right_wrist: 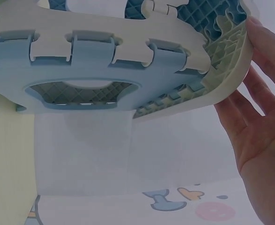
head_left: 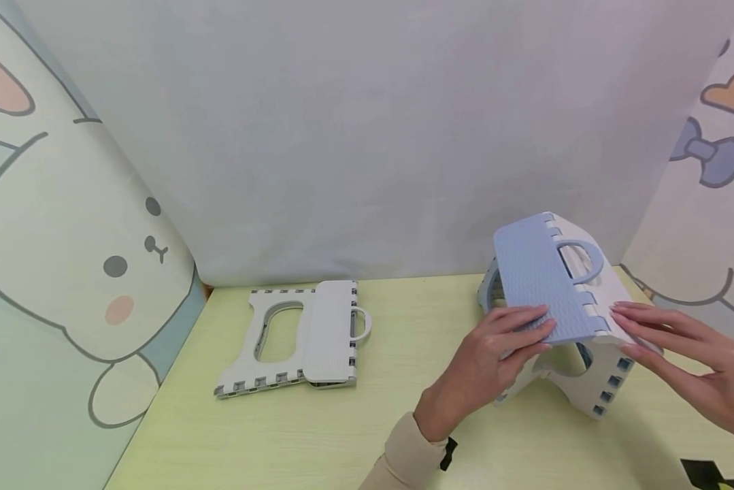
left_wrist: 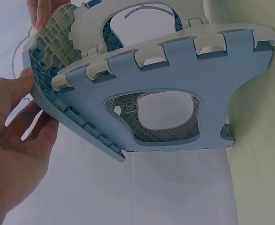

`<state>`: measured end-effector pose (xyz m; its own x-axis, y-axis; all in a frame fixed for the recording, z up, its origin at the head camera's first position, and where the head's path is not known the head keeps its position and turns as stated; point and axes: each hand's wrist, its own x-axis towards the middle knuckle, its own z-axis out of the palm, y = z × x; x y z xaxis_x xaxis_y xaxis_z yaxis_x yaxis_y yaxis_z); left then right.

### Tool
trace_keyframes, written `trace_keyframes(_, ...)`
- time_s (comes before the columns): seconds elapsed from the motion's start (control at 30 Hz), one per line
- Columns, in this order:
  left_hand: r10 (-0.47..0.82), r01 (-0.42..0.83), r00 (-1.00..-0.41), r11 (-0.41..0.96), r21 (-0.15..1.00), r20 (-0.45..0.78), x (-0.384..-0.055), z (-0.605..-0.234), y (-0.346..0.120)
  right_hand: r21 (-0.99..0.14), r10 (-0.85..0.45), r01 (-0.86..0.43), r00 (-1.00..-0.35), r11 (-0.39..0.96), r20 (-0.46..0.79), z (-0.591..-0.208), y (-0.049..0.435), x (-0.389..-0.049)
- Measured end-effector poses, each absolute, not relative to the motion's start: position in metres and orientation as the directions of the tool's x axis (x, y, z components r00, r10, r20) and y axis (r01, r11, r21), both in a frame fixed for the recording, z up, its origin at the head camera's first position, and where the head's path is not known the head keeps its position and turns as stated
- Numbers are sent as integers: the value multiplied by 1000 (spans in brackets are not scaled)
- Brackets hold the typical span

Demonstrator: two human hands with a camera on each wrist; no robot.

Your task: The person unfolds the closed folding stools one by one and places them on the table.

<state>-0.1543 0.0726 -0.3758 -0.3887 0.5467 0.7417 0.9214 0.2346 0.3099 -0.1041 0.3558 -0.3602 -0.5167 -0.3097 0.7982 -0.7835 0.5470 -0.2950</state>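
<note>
On the right of the head view, a blue and white folding stool stands partly folded, its two top halves sloping like a roof. My left hand holds the blue half at its near edge, fingers on top and thumb at the rim. Opposite it, my right hand holds the white half's near corner, fingers laid over its top and thumb at the edge. The blue legs and ribbed underside show in the wrist views. A blue loop handle sticks up near the ridge.
A white folding stool lies folded flat on the pale yellow table, left of centre. Behind stands a grey-white backdrop. Cartoon-printed walls flank both sides. Black straps show at the lower right.
</note>
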Motion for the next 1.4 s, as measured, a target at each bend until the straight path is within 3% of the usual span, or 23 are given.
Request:
trace_keyframes(0.33, 557, 932, -353, 282, 228, 752, -155, -377, 72, -278, -317, -740, -552, 612, 772, -358, 358, -102)
trace_keyframes(0.7, 564, 928, -359, 301, 220, 744, -156, -377, 74, -282, -317, -702, -593, 654, 741, -358, 360, -101)
trace_keyframes(0.9, 571, 928, -346, 323, 184, 744, -157, -376, 74, -276, -319, -720, -572, 637, 756, -357, 358, -102)
trace_keyframes(1.2, 570, 927, -357, 311, 207, 740, -157, -376, 74, -268, -326, -801, -488, 536, 810, -351, 349, -104)
trace_keyframes(1.4, 574, 926, -362, 315, 210, 735, -155, -376, 73, -269, -336, -789, -506, 552, 794, -352, 350, -104)
